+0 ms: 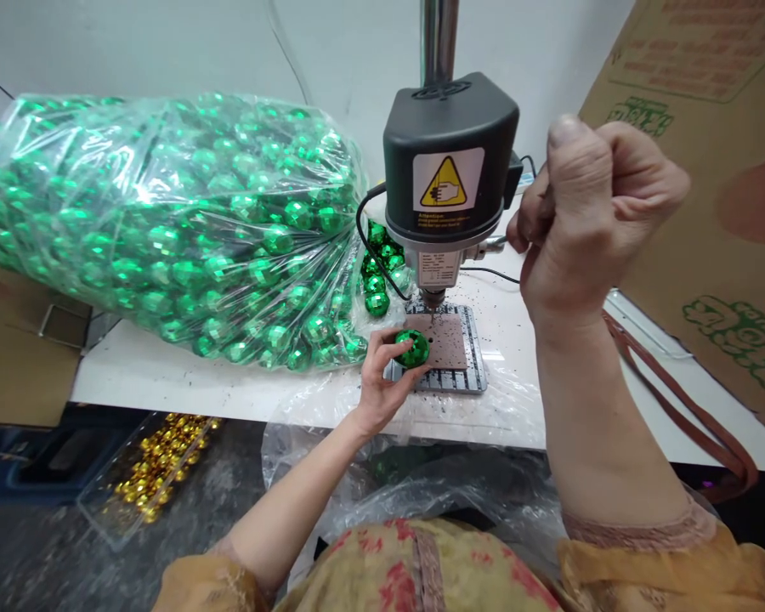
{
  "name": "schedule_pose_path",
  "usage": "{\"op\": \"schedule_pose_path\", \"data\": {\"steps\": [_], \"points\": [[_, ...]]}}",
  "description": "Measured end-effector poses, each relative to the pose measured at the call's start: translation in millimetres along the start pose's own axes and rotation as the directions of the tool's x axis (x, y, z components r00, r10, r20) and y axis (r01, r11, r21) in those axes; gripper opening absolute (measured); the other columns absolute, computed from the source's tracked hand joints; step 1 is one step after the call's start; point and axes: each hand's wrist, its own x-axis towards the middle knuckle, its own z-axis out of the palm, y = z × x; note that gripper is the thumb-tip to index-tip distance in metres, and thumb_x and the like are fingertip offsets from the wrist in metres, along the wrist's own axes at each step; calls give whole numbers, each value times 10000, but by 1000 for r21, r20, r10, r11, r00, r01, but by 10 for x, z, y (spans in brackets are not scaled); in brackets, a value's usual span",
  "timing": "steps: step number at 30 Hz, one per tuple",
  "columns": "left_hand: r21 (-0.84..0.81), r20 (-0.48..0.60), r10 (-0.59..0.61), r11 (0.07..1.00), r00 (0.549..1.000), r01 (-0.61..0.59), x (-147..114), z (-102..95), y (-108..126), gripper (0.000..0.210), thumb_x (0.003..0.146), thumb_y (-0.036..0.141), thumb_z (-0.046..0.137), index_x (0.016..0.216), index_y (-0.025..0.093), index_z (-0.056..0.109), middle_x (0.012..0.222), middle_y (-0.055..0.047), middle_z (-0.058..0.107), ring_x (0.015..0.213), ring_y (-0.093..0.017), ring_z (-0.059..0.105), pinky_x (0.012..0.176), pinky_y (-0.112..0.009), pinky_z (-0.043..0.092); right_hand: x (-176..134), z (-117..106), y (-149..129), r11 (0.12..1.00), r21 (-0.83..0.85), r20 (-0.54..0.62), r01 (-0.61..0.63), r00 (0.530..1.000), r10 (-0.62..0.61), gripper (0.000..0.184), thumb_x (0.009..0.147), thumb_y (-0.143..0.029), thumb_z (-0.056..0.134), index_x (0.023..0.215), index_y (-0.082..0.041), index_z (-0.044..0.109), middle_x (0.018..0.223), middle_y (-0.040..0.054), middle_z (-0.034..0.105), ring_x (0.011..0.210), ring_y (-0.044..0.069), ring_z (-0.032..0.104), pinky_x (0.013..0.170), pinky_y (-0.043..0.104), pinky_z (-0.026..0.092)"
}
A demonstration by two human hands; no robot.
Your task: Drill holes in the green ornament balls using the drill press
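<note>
Between the fingers and thumb of my left hand [382,378] is a shiny green faceted ball [411,348]. It is at the left side of a brownish board [450,344] on the slotted metal base [476,357] of a small drill press [450,153]. The drill bit [432,313] points down over the board, just right of and above the ball, apart from it. My right hand [586,208] is closed in a fist at the right of the black drill head, around the end of its feed lever [494,245]; the grip itself is hidden by the fingers.
A big clear bag [184,229] of green balls fills the left of the white table [166,374]. Loose green balls [376,303] lie behind my left hand. Cardboard boxes [707,212] stand at the right. Gold balls [159,467] sit in a clear bin below. Dark shavings surround the base.
</note>
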Motion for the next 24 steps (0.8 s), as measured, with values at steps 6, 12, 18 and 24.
{"op": "schedule_pose_path", "data": {"steps": [6,12,18,24], "points": [[-22,29,-60,998,998,61,-80,-16,41,230,936,340,742,1110,254,619,1367,-117,586,1252,-255,635,975,-414,570,-9,16,16,998,67,-18,14,1000,-13,520,794,-327,786,517,-236,355,394,-88,343,335,34,294,363,260,206],[-67,45,-95,993,994,98,-132,-1,24,291,934,381,743,949,227,496,1345,-131,625,1278,-274,641,1010,-447,543,-12,7,3,1000,23,-13,2,1000,-1,485,855,-185,700,527,-234,345,387,-91,346,326,25,298,359,251,206],[-165,-10,-121,979,993,118,-165,37,33,371,893,351,795,999,225,463,1355,-147,625,1240,-247,668,898,-346,582,-64,3,-37,999,-39,16,15,1000,-14,466,930,-228,587,557,-192,310,442,-111,340,385,-20,330,450,184,242],[-256,52,-113,959,992,123,-240,60,130,436,897,278,779,1191,239,459,1413,-180,603,1267,-236,666,935,-344,590,-66,3,-47,1000,-24,0,11,1000,-11,472,926,-209,596,549,-202,312,435,-108,339,382,6,320,442,219,234]]}}
